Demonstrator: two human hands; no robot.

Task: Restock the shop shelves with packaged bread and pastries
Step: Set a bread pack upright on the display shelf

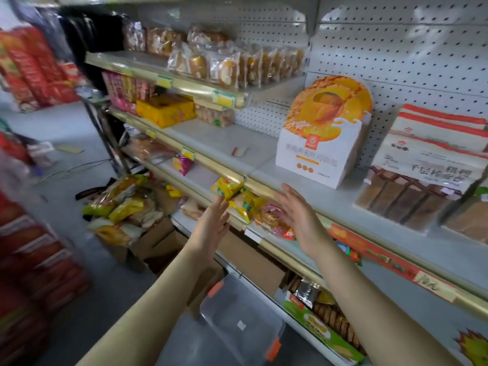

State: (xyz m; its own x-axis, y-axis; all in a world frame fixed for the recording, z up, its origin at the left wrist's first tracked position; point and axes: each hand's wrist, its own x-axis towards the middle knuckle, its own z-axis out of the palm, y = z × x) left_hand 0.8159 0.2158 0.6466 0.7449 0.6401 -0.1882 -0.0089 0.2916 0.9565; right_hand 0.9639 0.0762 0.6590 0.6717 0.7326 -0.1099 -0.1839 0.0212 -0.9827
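Jammed at the front lip of the lower white metal shelf (274, 248), right between the two hands: a cluster of yellow-and-green crinkly plastic pastry packets (233, 199), leaning untidily, with a pink-printed clear bun bag (269, 217) just beside. Flanking that cluster, palms turned inward: left hand (214, 223), fingers straight and together, gripping nothing; right hand (298, 215), fingers straight and slightly spread, equally empty. Contact with any packet: impossible to tell (too blurred by motion). Judged as reaching in to gather or square up those packets. One level up, on the middle white shelf with a gold front strip (229, 146): a tall orange-and-white cardboard toast box (322, 143) standing upright, flat clear packs of dark brown layered bread with red-and-white headers (417, 186) to its right, a yellow plastic-wrapped block (166, 109) far to the left, and a wide bare stretch between. Higher again: a tight row of clear-wrapped golden buns (237, 64), with bare shelf to its left. Down on the floor, well left of the hands: a heap of yellow bags on opened brown cardboard boxes (124, 207), not yet shelved, plus a clear plastic bin lid with orange clasps (237, 320) below the forearms. Seemingly mid-task, then: some rows filled, several gaps open, plenty of stock waiting on the floor.
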